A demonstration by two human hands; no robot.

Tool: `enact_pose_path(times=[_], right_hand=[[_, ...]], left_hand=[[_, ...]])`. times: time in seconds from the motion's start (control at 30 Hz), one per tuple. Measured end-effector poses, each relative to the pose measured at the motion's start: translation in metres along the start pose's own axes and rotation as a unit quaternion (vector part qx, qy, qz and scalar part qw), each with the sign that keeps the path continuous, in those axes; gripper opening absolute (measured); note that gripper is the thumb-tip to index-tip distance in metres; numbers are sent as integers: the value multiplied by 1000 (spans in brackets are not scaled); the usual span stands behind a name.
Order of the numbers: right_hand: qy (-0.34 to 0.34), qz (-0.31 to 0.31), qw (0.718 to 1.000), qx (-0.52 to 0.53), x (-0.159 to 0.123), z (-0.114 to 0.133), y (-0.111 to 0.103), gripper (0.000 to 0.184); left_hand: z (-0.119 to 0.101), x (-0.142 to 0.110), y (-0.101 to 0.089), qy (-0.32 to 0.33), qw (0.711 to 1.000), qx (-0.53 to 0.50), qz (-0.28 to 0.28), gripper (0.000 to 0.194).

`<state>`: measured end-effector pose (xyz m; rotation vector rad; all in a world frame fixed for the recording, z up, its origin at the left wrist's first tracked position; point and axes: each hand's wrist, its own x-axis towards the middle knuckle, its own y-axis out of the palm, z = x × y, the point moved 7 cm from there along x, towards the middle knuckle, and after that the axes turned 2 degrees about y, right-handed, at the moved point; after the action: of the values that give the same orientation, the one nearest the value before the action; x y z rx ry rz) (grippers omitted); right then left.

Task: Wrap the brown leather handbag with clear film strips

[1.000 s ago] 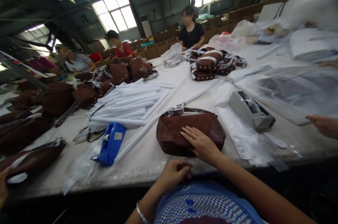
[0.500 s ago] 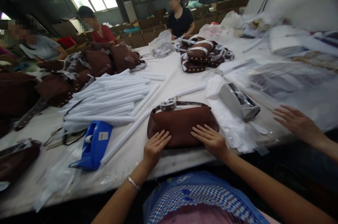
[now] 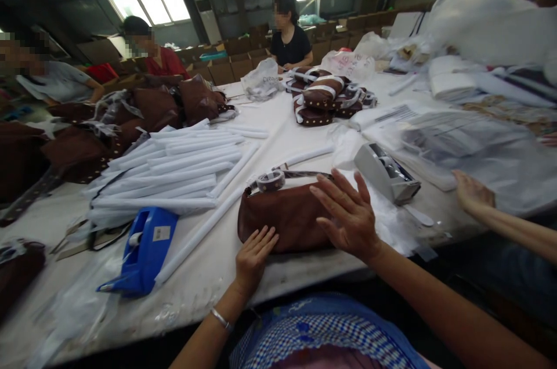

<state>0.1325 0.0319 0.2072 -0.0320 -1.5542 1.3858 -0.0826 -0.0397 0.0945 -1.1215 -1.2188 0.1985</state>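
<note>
A brown handbag (image 3: 287,212) lies on the white-covered table just in front of me, with its wrapped strap (image 3: 270,181) along the far edge. My left hand (image 3: 256,253) rests flat on the bag's lower left part, fingers stretched out. Raised over the right end of the bag is my right hand (image 3: 350,215), its fingers spread and holding nothing; it hides that end. Whether the right hand touches the bag I cannot tell.
A blue tape dispenser (image 3: 145,253) and white paper rolls (image 3: 174,166) lie to the left. A grey tape dispenser (image 3: 387,172) stands right, near a co-worker's hand (image 3: 474,192). Brown bags (image 3: 319,96) are piled farther back. Several people are around the table.
My right hand has lifted from lying flat on the bag to a raised, spread pose. My left hand stays on the bag. The co-worker's hand at right has turned and its fingers have curled.
</note>
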Motion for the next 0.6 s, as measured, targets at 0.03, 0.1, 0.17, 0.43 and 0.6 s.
enact_pose_path(times=[0.03,0.1,0.17,0.43,0.6], right_hand=[[16,10,1000,-21,1,-2,14,67],[15,69,997,-39,-7,-3,53,75],[15,126,991,-47,-22,-7,88,76],[19,137,989,-52,-32,-14,97,76],[10,119,992,-44,-41,-8,99,77]], left_hand=[[-2,-2,0,3,1000,1,0,56],[-8,-4,-3,7,1000,1,10,59],[-14,0,-8,-6,999,-4,35,58],[-12,97,-33,-95,994,-25,42,37],[1,82,21,-121,984,107,79,58]])
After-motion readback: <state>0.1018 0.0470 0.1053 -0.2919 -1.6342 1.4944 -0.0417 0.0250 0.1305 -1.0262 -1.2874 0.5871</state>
